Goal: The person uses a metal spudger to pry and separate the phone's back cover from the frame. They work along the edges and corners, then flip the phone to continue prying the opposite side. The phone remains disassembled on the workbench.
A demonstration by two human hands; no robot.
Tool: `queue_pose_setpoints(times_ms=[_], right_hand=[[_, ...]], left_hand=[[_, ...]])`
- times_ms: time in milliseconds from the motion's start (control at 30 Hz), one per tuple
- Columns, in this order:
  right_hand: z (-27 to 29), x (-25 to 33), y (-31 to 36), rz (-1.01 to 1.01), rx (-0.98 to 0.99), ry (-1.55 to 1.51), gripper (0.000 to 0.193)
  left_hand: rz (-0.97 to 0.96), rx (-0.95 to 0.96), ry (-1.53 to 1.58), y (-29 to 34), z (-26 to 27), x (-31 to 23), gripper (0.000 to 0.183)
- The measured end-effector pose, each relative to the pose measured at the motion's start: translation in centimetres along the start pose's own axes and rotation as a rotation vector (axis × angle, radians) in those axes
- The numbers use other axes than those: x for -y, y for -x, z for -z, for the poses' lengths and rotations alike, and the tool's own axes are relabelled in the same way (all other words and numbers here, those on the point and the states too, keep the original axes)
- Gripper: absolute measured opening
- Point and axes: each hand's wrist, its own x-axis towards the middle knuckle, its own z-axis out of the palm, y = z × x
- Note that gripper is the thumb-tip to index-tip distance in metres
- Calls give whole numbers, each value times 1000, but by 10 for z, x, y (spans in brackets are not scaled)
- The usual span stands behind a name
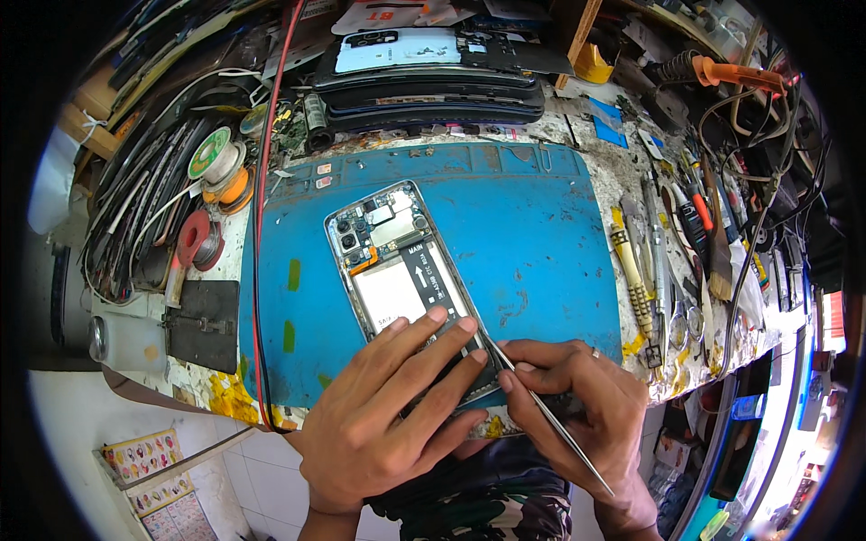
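A first-person, downward view of two bare hands working on an opened smartphone (392, 270) at a cluttered bench (606, 185). The phone lies on a blue mat (541, 252), its near end close to the person and its far end tilted toward the left. The back cover is off, baring the circuit board, a pale battery and a dark ribbon strip; it probably lies face down so these inner parts can be reached.

The left hand (388, 406) comes in from the near left. Its fingers are spread and uncurled, laid across the near half of the phone and gripping no tool, seemingly to keep the phone from sliding. The right hand (577, 388) pinches slim metal tweezers (550, 417) between thumb and fingers. They slant so that one end meets the phone's near right edge; the low slant likely suits work along a narrow rim. Exact contact there is too small to tell.

Left of the mat stand spools of wire, including a red spool (194, 239); a red-and-black cable (262, 207) crosses the mat's left side. Phone panels (433, 99) are stacked at the far side. To the right, hand tools, among them a brush (719, 261), lie roughly side by side, perhaps for easy reach.
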Motion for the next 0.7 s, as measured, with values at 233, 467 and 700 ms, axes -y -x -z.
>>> queue_pose_setpoints(times_ms=[233,467,700], right_hand=[[2,-1,-8,1,31,4,18],[-1,-3,-11,-3,21,-32,18],[-2,-1,-13,-35,52,-15,23]], left_hand=[[6,-22,-9,0,-1,0,41],[13,-25,-4,1,-3,1,41],[-3,-26,-4,1,-3,2,40]])
